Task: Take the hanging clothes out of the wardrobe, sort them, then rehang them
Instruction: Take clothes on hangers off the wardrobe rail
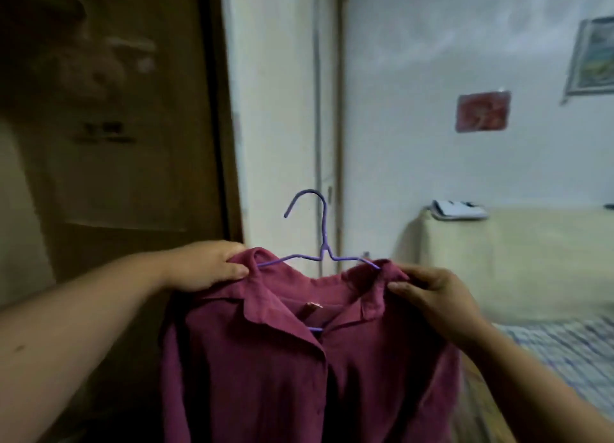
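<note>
A maroon collared shirt (pixel 299 369) hangs on a purple wire hanger (pixel 324 243) in front of me, its hook standing free above the collar. My left hand (pixel 206 266) pinches the shirt's left shoulder by the collar. My right hand (pixel 435 296) pinches the right shoulder and collar edge. The shirt's front is open at the neck, and a small tag shows inside. The lower part of the shirt runs out of the frame.
A dark brown wardrobe door (pixel 116 127) fills the left. A white wall with a pipe (pixel 317 110) stands behind the hanger. To the right are a bed with a striped cover (pixel 564 359), a cream-covered piece of furniture (pixel 515 260) and wall pictures.
</note>
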### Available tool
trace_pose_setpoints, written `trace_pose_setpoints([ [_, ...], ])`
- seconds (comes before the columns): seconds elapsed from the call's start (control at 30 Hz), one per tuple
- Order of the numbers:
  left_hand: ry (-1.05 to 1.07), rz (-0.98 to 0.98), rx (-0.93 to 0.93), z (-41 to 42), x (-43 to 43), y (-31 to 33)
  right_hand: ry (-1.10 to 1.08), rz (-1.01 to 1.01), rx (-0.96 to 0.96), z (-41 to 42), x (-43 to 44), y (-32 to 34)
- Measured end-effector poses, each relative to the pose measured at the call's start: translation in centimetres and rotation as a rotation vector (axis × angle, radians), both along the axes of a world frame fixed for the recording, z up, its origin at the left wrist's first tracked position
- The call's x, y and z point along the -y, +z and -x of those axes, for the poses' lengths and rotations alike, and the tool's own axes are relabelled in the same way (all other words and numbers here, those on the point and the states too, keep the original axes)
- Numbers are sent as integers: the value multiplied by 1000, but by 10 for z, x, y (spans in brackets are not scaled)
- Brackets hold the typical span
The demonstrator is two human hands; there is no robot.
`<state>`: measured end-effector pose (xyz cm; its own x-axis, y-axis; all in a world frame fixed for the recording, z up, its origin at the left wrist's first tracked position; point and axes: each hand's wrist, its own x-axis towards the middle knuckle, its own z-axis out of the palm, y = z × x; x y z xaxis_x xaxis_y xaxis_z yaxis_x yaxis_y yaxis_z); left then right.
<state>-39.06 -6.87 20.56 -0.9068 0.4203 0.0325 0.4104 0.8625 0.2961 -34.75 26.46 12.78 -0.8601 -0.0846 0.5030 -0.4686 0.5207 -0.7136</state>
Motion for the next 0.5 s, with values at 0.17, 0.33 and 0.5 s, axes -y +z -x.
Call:
trace_pose_setpoints([
  [0.17, -208, -106, 15, 24, -88, -54, -299, -106, 93, -38, -72, -43],
  [0.33, -360, -115, -96, 41, -179, -100, -556, -122, 209, -83, -129, -85],
  [0.5, -503, -88, -174, 59, -276, -143, -714, -62, 347, -114, -183, -125],
])
